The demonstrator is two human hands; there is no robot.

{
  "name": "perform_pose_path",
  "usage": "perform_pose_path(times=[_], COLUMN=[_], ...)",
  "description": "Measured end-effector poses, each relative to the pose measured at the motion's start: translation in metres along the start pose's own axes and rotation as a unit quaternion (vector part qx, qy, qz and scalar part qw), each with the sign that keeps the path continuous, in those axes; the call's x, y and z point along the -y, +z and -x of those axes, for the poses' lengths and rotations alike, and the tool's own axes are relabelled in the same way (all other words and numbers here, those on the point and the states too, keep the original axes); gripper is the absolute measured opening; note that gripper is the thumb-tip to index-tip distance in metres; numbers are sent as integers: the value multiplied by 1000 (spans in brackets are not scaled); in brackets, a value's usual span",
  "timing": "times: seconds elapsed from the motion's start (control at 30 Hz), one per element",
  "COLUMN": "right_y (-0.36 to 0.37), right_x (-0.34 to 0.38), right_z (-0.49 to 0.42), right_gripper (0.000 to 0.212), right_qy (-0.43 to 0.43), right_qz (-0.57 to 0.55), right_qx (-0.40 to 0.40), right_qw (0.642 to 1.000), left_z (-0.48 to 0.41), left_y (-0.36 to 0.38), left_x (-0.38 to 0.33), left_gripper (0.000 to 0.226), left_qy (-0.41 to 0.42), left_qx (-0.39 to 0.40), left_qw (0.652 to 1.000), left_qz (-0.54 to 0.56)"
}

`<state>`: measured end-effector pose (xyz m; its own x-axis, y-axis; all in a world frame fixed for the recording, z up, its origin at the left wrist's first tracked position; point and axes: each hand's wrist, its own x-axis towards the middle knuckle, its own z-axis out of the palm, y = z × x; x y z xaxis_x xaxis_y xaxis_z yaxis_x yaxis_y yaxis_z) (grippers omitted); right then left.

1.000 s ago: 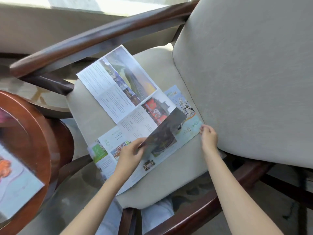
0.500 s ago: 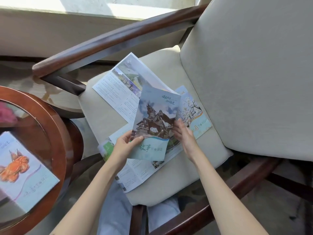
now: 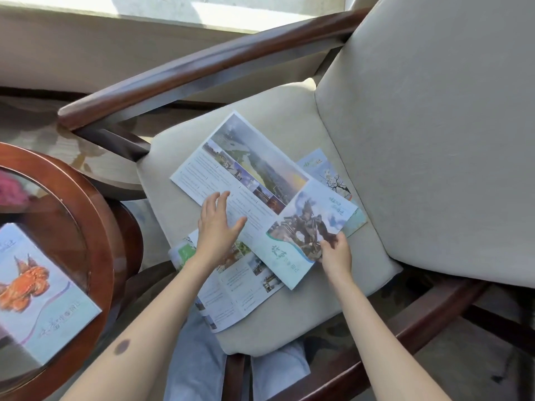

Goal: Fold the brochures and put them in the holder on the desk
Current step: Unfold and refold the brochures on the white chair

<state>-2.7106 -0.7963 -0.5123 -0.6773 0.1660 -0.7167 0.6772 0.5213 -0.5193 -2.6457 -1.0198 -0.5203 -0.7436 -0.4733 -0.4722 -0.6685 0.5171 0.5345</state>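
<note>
In the middle of the frame, the top brochure [image 3: 240, 169] is lying spread out diagonally across the seat cushion [image 3: 289, 322] of the chair. The left hand [image 3: 220, 224] is reaching over its text pages with fingers straight and spread, holding nothing; whether it is touching the paper cannot be told. The right hand [image 3: 335, 256] is pinching the lower right edge of the panel with the statue picture. A second brochure [image 3: 240, 287] is lying open beneath, sticking out toward the bottom. A third brochure [image 3: 40, 290] is sitting folded on the round table [image 3: 98, 227] at lower left.
</note>
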Motion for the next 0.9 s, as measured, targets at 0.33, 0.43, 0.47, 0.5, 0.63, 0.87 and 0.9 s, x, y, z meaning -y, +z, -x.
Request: perform_pose_path(times=[0.33, 0.43, 0.47, 0.5, 0.63, 0.87, 0.9], right_y=[-34, -38, -38, -38, -35, -34, -32], right_x=[-8, -7, -7, -7, -6, -4, -3], right_z=[-10, -15, -16, -17, -18, -16, -15], right_gripper=[27, 27, 28, 28, 33, 36, 34], right_qy=[-6, -7, -5, 0, 35, 36, 32], right_qz=[23, 14, 6, -6, -52, -93, -99], right_qx=[-39, -38, -34, -30, -35, -17, -7], right_qw=[999, 999, 999, 1000, 997, 995, 995], left_z=[-40, -49, -51, -52, -52, -44, -42], left_y=[-9, -16, -17, -17, -17, -21, -21], left_x=[22, 34, 38, 40, 39, 32, 32], left_gripper=[77, 82, 81, 79, 71, 30, 25], left_qy=[-108, -126, -125, -124, -131, -162, -155], left_qx=[-25, -11, -11, -14, -40, -104, -96], left_qw=[989, 987, 988, 989, 990, 977, 977], left_qz=[-101, -95, -91, -85, -33, 92, 114])
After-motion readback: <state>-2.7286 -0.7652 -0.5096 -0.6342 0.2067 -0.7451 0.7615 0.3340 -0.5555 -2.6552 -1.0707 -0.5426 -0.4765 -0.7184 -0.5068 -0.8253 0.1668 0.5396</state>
